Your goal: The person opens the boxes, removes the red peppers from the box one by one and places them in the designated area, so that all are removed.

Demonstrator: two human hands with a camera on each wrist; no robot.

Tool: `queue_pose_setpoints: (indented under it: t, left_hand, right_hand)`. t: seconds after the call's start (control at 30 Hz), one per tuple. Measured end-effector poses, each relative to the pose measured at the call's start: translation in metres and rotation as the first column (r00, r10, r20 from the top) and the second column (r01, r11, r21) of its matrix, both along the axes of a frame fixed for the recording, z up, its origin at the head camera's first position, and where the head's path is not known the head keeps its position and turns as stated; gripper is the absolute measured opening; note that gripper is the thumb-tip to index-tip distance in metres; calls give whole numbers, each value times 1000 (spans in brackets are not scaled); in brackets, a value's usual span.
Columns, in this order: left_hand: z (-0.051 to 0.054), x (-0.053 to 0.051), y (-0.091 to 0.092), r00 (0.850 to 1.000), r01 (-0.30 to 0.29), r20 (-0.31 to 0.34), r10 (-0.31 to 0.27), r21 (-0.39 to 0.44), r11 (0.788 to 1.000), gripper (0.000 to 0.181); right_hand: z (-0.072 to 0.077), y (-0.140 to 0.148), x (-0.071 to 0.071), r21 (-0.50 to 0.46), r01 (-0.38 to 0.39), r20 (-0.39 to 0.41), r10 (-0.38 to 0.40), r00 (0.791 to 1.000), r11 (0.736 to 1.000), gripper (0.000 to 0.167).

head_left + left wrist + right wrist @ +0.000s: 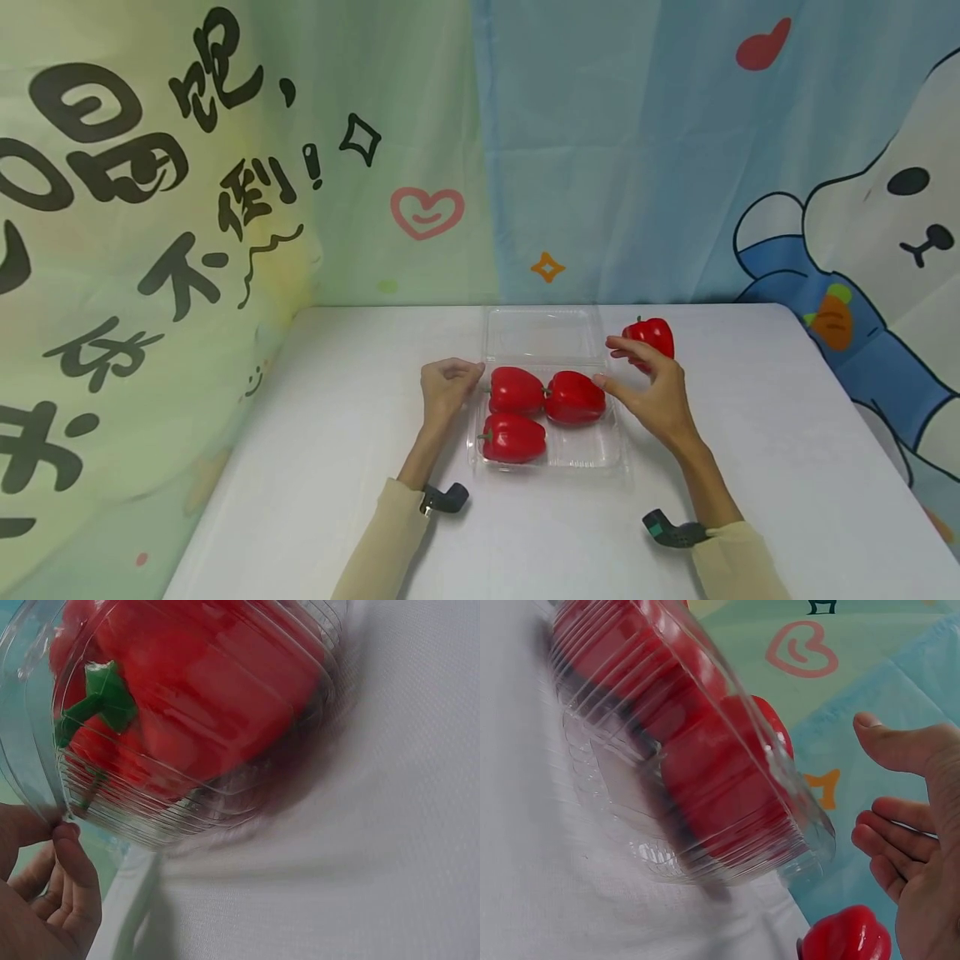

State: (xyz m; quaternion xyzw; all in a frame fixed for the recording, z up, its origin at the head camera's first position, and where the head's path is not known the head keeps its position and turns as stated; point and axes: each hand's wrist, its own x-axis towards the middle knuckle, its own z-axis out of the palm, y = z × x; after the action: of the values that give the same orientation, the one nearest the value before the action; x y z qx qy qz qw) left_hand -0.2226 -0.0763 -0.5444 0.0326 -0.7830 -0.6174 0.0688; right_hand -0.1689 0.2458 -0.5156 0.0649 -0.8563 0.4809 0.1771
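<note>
A clear, ribbed plastic clamshell container (585, 447) sits on the surface (547, 542) between the two hands, its clear lid (542, 333) folded open on the far side from them. Inside, three glossy red bell peppers with green stems lie on their sides: one (516, 391) nearest the left hand (444, 390), one (575, 397) nearest the right hand (660, 392), and one (514, 438) on the left hand's side, closer to the person. All three stems point toward the left hand. That hand pinches the container's edge between thumb and finger. The right hand, fingers extended and thumb apart, is just beside the container, holding nothing. A fourth red bell pepper (654, 335) lies outside, beyond the right hand, partly hidden by it.
</note>
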Motion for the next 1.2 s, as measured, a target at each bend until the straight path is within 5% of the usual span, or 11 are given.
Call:
queue_pose_setpoints:
  t: [0.77, 1.2]
  left_hand:
    - [0, 0, 0, 1000, 8, -1, -8, -3, 1000, 23]
    - [1, 1, 0, 1000, 3, -9, -3, -13, 1000, 23]
  right_hand:
    - [0, -8, 4, -15, -156, 41, 157, 987, 988, 78]
    - [-5, -9, 6, -5, -160, 62, 160, 985, 987, 79]
